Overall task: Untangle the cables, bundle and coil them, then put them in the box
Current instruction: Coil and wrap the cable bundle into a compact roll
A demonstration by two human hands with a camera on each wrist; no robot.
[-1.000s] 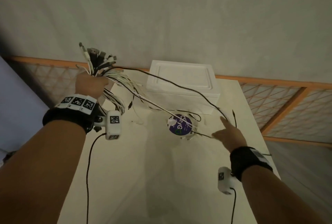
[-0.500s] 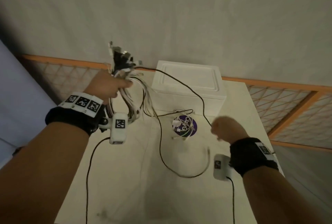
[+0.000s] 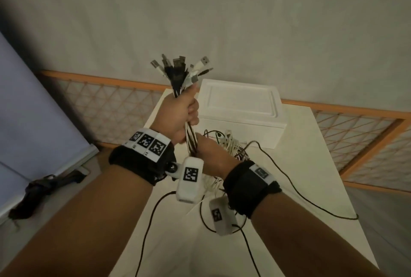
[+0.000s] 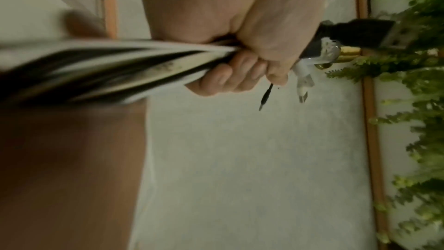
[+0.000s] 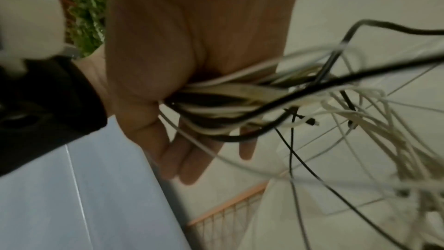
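My left hand (image 3: 182, 112) grips a thick cable bundle (image 3: 189, 134) of black and white cables upright, above the white table (image 3: 300, 165). The plug ends (image 3: 180, 72) fan out above the fist. In the left wrist view the left hand (image 4: 240, 54) has its fingers curled tightly round the bundle (image 4: 120, 67). My right hand (image 3: 209, 156) holds the same bundle just below the left. In the right wrist view the cables (image 5: 228, 105) run through the crook of the right hand's (image 5: 187, 149) thumb. Loose strands (image 3: 231, 145) hang tangled below. The white foam box (image 3: 242, 107) stands behind, lid on.
One black cable (image 3: 355, 217) trails over the table towards its right edge. An orange lattice railing (image 3: 111, 103) runs behind the table. A blue-grey panel (image 3: 33, 110) and a dark bag (image 3: 44, 190) lie to the left. Green foliage (image 4: 420, 102) shows beyond the railing.
My left hand has carried the bundle right, over the table's middle. My right hand has left the table's right side and taken hold of the bundle below the left hand.
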